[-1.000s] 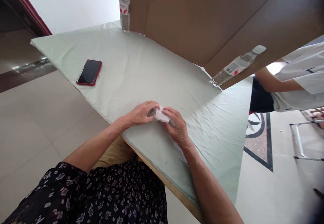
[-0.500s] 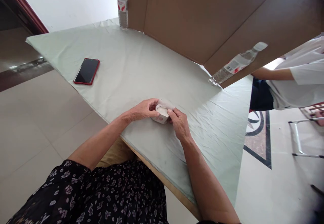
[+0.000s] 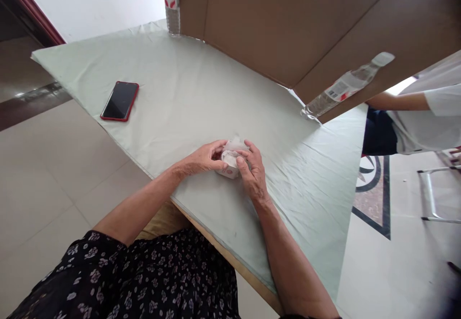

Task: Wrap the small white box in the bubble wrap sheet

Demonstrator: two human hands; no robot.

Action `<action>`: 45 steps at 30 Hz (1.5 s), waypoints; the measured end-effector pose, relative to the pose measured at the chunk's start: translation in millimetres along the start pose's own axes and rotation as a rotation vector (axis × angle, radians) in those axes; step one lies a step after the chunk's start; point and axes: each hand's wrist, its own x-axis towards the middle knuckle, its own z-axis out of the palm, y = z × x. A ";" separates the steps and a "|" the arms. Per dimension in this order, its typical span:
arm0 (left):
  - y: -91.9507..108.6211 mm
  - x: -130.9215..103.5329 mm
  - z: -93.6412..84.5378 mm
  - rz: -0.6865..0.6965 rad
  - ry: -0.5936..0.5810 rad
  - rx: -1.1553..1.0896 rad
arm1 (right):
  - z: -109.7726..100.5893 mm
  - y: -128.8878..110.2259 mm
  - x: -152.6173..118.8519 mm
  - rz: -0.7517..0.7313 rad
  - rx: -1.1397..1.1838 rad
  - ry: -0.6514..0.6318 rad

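Note:
A small white box [image 3: 228, 171] with a faint reddish mark sits on the pale green tablecloth [image 3: 180, 93] near the table's front edge. Thin whitish, partly see-through material [image 3: 236, 144] stands up at its top and far side. My left hand [image 3: 207, 158] grips the box from the left, thumb on the near side. At the box's right side is my right hand [image 3: 252, 170], its thumb and fingers curved around the upper corner and touching the whitish material. The fingers partly cover the box's opening.
A phone in a red case [image 3: 120, 101] lies to the left. Behind stands a large brown cardboard panel [image 3: 259, 26], with an upright clear bottle [image 3: 172, 6] at its left and another clear bottle [image 3: 344, 88] by its right part. A person's forearm [image 3: 403, 101] shows at the right.
My right hand's fingers have opened from a pinch and spread around the box's right side. The whitish material stands up more. The view has shifted slightly.

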 end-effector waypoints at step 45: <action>5.2 -5.0 9.0 -0.018 0.147 0.091 | 10.4 3.2 -2.3 0.270 0.450 -0.017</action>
